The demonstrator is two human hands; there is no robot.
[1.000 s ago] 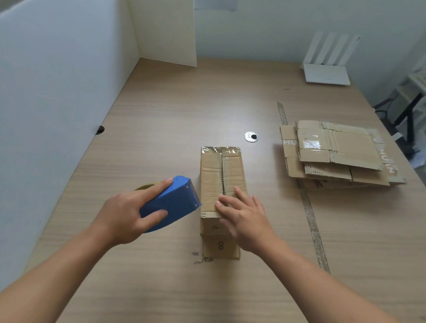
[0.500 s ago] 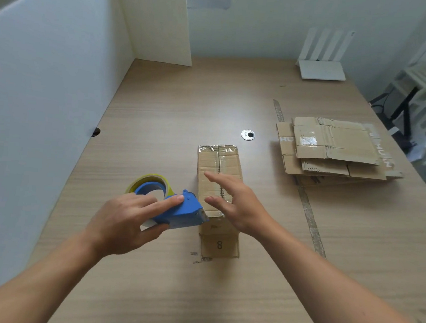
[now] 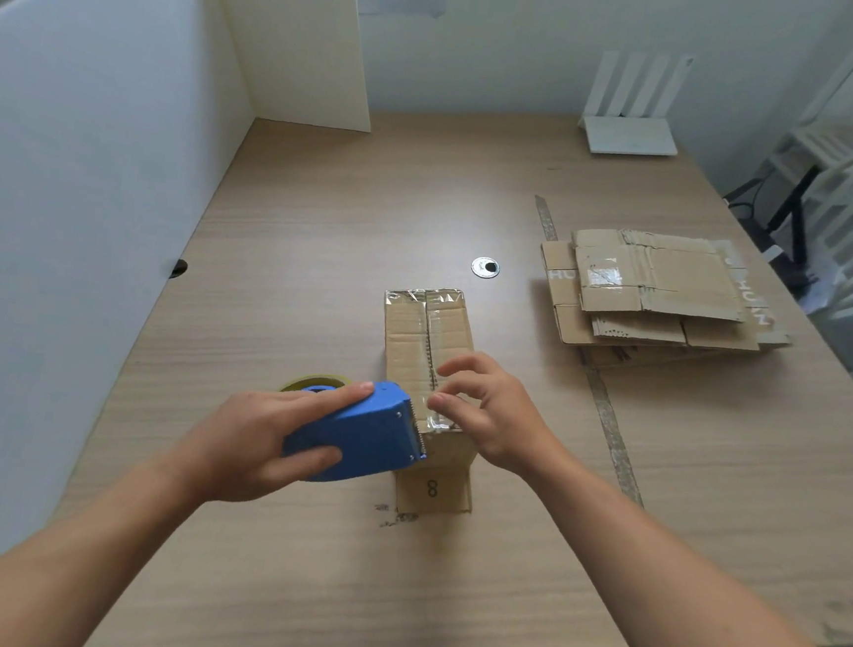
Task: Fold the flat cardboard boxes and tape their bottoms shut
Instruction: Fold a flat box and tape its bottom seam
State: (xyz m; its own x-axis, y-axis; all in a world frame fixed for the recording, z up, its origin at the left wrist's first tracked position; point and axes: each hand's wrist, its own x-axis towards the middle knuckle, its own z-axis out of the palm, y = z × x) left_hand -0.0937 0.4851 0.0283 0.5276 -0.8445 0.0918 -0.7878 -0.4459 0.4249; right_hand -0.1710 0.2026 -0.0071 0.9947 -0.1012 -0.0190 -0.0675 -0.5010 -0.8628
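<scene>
A small folded cardboard box (image 3: pixel 423 338) stands on the wooden table (image 3: pixel 318 241), its closed flaps facing up with clear tape along the centre seam and a loose flap marked 8 at its near end. My left hand (image 3: pixel 270 438) grips a blue tape dispenser (image 3: pixel 363 434), whose toothed blade touches the box's near edge. A yellowish tape roll (image 3: pixel 313 381) shows behind it. My right hand (image 3: pixel 489 411) pinches the clear tape end by the blade, fingers curled over the box.
A stack of flat cardboard boxes (image 3: pixel 659 292) lies at the right of the table. A round metal grommet (image 3: pixel 485 267) sits beyond the box. A white router (image 3: pixel 629 129) stands at the far edge. White partition panels (image 3: pixel 92 165) wall the left side. Chairs stand at right.
My left hand has brought the dispenser right, up against the box's near end. My right hand lifted off the box top and came back to pinch the tape at the blade.
</scene>
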